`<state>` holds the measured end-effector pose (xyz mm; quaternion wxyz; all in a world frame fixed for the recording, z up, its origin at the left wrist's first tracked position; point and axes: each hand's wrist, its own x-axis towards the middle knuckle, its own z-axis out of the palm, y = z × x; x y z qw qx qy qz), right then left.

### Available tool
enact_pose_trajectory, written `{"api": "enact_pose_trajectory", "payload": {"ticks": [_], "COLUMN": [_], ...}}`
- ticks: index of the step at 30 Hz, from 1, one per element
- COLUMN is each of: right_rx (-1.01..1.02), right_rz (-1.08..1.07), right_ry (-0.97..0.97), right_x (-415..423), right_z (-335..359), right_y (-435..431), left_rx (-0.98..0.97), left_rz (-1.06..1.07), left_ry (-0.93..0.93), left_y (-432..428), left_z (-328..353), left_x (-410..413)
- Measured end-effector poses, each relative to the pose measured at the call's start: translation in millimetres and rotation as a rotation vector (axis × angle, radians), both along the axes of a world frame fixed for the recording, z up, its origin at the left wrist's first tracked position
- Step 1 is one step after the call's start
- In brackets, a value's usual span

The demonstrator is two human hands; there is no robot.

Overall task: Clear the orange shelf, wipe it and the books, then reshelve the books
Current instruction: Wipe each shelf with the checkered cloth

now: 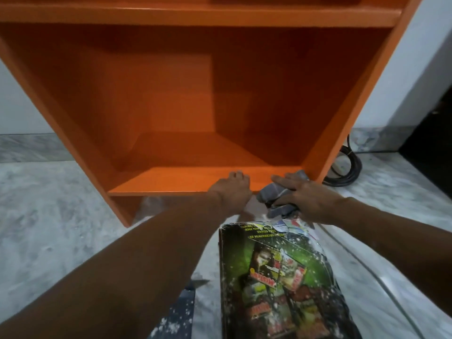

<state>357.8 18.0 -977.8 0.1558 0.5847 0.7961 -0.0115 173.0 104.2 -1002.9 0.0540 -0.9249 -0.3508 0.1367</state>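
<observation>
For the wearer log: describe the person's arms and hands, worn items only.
No sleeves show: the left forearm and right forearm are bare to the frame edge. The left hand and right hand wear no gloves. No watch, bracelet or ring is visible, though blur could hide a ring on the left hand.

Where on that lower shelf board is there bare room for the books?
The shelf board is bare from its left end to the left hand, and across the back. Crowded: the front right corner, where the right hand and grey cloth sit. The books lie on the floor before it.
</observation>
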Motion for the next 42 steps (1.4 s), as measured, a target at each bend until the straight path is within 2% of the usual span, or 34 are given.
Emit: {"api": "enact_pose_trajectory", "payload": {"ticks": [4, 8, 10, 12, 18, 23, 26, 31, 36, 42], "right_rx": [0.059, 0.35, 0.491, 0.546, 0.402, 0.317, 0.322, 0.175, 0.242, 0.381], "right_rz": [-0.015, 0.041, 0.063, 0.067, -0.079, -0.166, -0.215, -0.37, -0.381, -0.466], "right_ry": [0.009, 0.069, -0.004, -0.057, -0.103, -0.051, 0.052, 0.238, 0.308, 0.504], "right_x": [4.4, 11.5, 13.6, 11.6, 0.6, -11.0, -13.6, -5.6, -4.6, -16.1], "right_z": [-4.9, -20.7, -25.5, -26.5, -26.6, -20.7, -12.5, -2.6, 6.0, 26.5], "right_y": [-4.3, -10.9, -11.7, -10.1, -6.7, -26.2, -31.7, -40.5, -40.2, -26.2], "left_rx": [0.015, 0.03, 0.026, 0.026, 0.054, 0.001, -0.001, -0.06, -0.182, -0.273], "left_rz": [-0.05, -0.052, -0.055, -0.06, -0.069, -0.049, -0.067, -0.152, -0.171, -0.076], "left_ry": [0.043, -0.058, -0.083, -0.082, -0.073, -0.024, -0.022, -0.069, -0.12, -0.328], "left_y": [-12.9, -7.0, -7.0, -7.1, -4.6, -8.5, -8.9, -12.7, -27.3, -21.6], "left_z": [6.3, -1.5, -4.5, -6.2, -5.9, 3.7, 10.7, 26.7, 33.6, 36.9], "left_x": [30.9, 30.1, 28.8, 28.8, 29.6, 32.2, 38.2, 36.3, 29.4, 14.9]}}
